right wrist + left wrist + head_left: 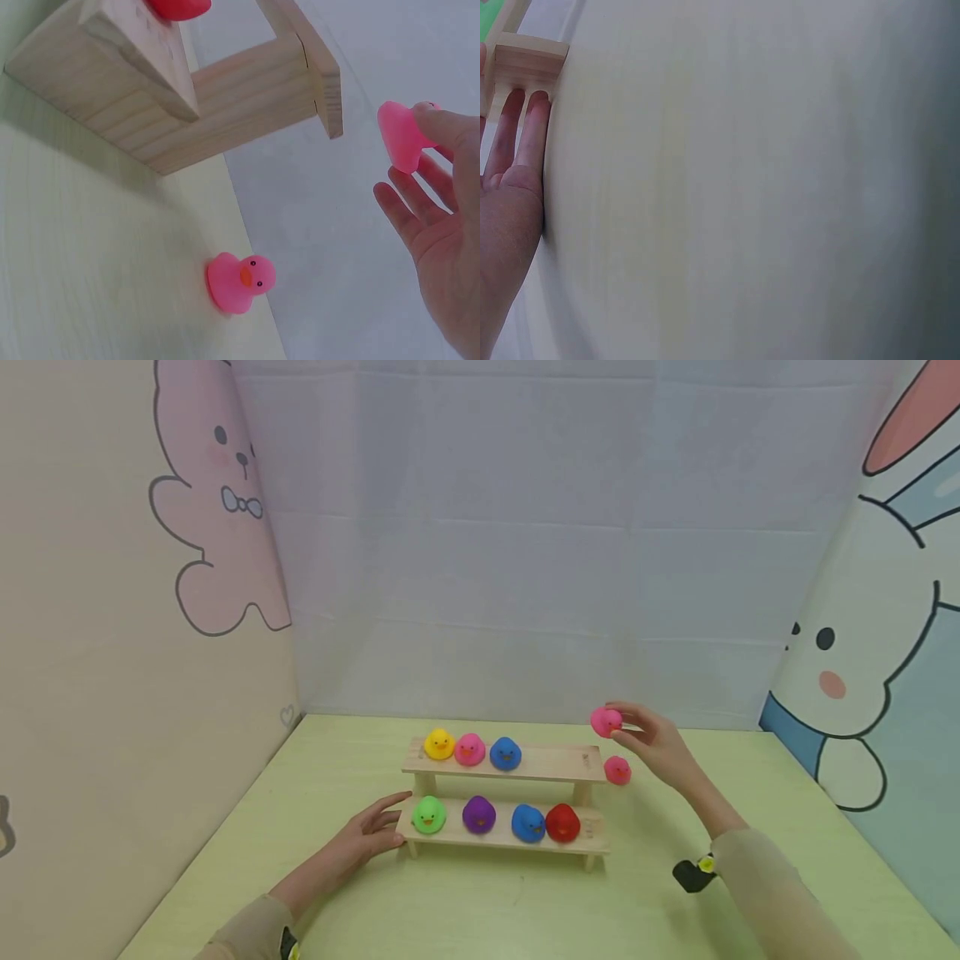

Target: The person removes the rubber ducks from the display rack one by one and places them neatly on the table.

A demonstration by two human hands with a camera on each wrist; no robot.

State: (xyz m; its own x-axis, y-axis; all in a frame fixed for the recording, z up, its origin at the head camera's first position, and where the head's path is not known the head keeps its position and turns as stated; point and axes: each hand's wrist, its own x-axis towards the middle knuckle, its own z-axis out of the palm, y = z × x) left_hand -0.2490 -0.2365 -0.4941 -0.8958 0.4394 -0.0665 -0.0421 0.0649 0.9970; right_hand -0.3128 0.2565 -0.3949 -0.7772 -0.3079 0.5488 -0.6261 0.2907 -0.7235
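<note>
My right hand holds a pink rubber duck up off the table, pinched between thumb and fingers, beyond the right end of a two-tier wooden rack. Below it, a second pink duck sits on the table beside the rack. At the rack's left end, my left hand touches the lower tier; two straight fingers reach under the plank to its leg in the left wrist view. Nearest that hand on the lower tier is a green duck.
On the upper tier stand a yellow duck, a pink one and a blue duck. The lower tier also carries a purple duck, a blue one and a red duck. A pale curtain hangs behind the table.
</note>
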